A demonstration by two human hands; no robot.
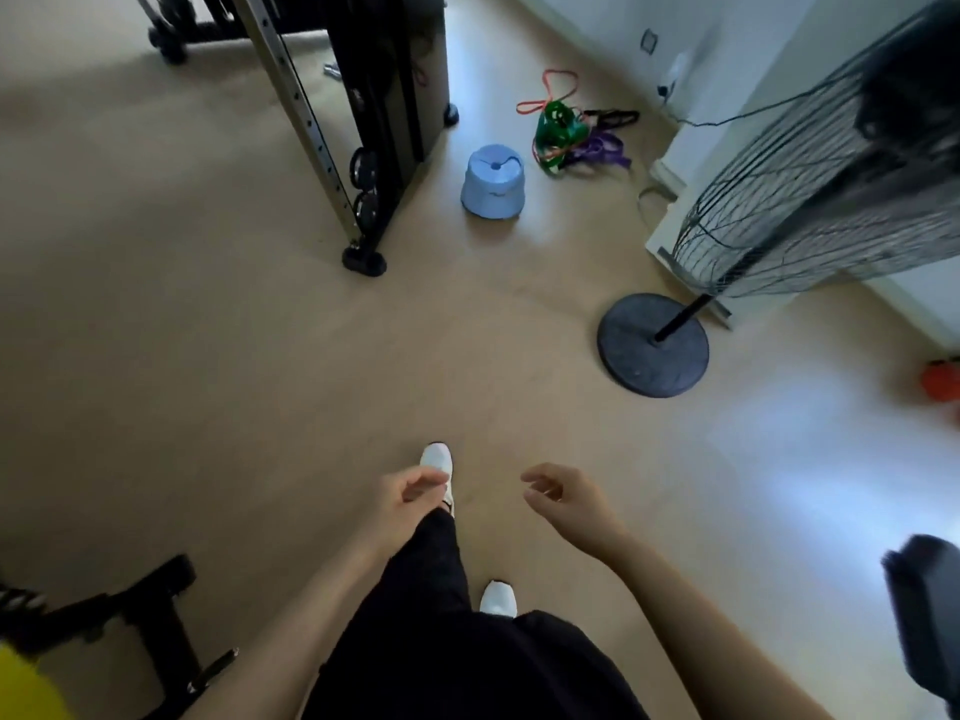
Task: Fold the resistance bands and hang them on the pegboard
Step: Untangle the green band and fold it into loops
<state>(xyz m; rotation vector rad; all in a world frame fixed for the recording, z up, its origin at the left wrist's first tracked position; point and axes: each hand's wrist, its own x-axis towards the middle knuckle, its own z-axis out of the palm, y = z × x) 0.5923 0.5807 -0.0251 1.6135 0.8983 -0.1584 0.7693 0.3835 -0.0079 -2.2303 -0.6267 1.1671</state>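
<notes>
Pale beige floor [234,356] fills most of the head view, with white walls running along the upper right.

The resistance bands [563,135] lie in a loose tangle on the floor near the far wall. Green, purple, orange-red and black loops are mixed together, none of them folded. Just beside the heap, on its left, sits a light blue stool [493,181]. Further left stands a dark gym machine [363,106] with a perforated metal upright and rubber feet.

To the right of the bands a standing fan rests on a round black base [653,345], well apart from the tangle. Its wire cage [810,200] leans across the upper right corner. An orange object [941,379] shows at the right edge, too blurred to identify.

At the bottom, both of the person's bare forearms reach forward. The left hand [402,504] and the right hand [566,504] hang empty over the floor, fingers loosely curled and apart from each other, holding nothing. Both are far from the bands.

Between the arms are black trousers [441,589] and two white shoes, one ahead [436,457] and one behind [497,597]. Black equipment legs [140,610] occupy the lower left corner.
</notes>
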